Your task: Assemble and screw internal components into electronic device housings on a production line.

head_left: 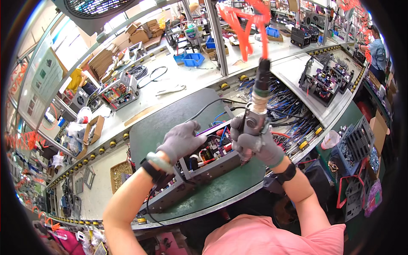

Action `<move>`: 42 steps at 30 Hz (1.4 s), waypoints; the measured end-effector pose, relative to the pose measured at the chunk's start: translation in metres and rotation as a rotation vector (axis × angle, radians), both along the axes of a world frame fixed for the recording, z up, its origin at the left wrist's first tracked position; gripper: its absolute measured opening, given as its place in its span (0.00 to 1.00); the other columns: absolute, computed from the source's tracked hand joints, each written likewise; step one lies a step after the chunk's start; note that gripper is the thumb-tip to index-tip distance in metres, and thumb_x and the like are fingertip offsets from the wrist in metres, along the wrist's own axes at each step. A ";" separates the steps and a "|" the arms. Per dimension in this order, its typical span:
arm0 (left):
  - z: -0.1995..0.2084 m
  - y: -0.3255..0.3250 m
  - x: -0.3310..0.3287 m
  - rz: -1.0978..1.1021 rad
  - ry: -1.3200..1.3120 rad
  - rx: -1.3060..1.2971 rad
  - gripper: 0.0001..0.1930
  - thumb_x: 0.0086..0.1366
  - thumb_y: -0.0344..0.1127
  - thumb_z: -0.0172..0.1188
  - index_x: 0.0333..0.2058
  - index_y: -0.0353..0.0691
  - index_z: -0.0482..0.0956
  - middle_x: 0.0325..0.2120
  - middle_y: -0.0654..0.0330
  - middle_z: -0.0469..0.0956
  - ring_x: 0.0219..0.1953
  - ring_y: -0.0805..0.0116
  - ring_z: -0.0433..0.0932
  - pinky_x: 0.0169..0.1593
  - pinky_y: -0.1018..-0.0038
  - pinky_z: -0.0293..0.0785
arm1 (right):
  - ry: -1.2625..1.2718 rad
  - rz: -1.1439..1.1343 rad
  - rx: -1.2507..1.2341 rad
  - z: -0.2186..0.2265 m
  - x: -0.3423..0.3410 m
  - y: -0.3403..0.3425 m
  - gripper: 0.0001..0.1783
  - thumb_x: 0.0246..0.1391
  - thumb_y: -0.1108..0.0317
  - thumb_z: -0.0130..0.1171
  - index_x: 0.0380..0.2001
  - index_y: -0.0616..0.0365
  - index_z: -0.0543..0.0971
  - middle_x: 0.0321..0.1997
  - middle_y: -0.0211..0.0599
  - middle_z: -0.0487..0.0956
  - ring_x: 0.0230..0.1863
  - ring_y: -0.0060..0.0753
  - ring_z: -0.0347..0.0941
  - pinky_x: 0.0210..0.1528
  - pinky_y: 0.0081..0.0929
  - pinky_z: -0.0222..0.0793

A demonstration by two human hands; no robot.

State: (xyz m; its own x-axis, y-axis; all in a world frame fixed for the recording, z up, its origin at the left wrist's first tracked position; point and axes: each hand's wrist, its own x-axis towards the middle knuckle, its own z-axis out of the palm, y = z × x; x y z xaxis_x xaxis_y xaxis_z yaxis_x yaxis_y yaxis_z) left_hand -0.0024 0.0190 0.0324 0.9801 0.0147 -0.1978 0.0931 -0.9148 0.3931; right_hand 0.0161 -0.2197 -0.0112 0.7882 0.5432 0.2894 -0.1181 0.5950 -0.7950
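My right hand (257,138), in a grey glove, is wrapped round a pistol-like power screwdriver (258,108) with a dark connector on top and a red coiled hose (246,29) rising from it. The tool's lower end points down beside an open dark metal chassis (216,166). Inside the chassis are circuit parts and red, blue and black wires. Over its left part is my left hand (182,140), gloved in grey, with curled fingers near the chassis's far edge; whatever is between them is hidden. The chassis rests on a green board (225,187).
A black cable (204,108) curves behind the chassis. Bundles of dark and blue cables (280,102) lie to the right. Another open unit (325,80) stands farther right, and one (119,91) stands back left. A blue bin (193,60) sits behind; a small-parts box (121,175) is at left.
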 end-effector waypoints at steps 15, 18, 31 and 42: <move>-0.046 -0.028 0.048 0.012 0.234 -0.058 0.30 0.60 0.44 0.57 0.62 0.46 0.71 0.44 0.52 0.81 0.47 0.61 0.80 0.54 0.68 0.71 | 0.346 0.028 -0.072 -0.040 0.039 0.029 0.15 0.51 0.69 0.58 0.42 0.61 0.73 0.29 0.34 0.77 0.23 0.26 0.76 0.26 0.27 0.78; -0.060 -0.016 0.046 0.044 0.171 -0.435 0.30 0.58 0.31 0.59 0.62 0.44 0.70 0.47 0.53 0.80 0.50 0.68 0.78 0.53 0.71 0.72 | 0.313 0.028 -0.070 -0.038 0.040 0.024 0.17 0.52 0.67 0.59 0.44 0.61 0.73 0.31 0.34 0.77 0.24 0.27 0.76 0.28 0.27 0.78; 0.031 0.017 -0.007 -0.140 -0.182 -0.108 0.33 0.64 0.42 0.63 0.64 0.37 0.65 0.59 0.45 0.71 0.62 0.54 0.71 0.64 0.65 0.66 | 0.345 -0.001 -0.028 -0.046 0.038 0.035 0.19 0.53 0.64 0.61 0.47 0.60 0.73 0.31 0.33 0.77 0.25 0.25 0.76 0.27 0.23 0.77; 0.010 0.228 -0.349 0.896 -0.140 -0.263 0.23 0.64 0.42 0.61 0.54 0.36 0.77 0.36 0.67 0.79 0.31 0.79 0.73 0.35 0.80 0.71 | 0.168 -0.023 -0.059 -0.049 0.037 0.027 0.22 0.58 0.56 0.62 0.49 0.57 0.72 0.33 0.25 0.72 0.28 0.17 0.69 0.31 0.18 0.70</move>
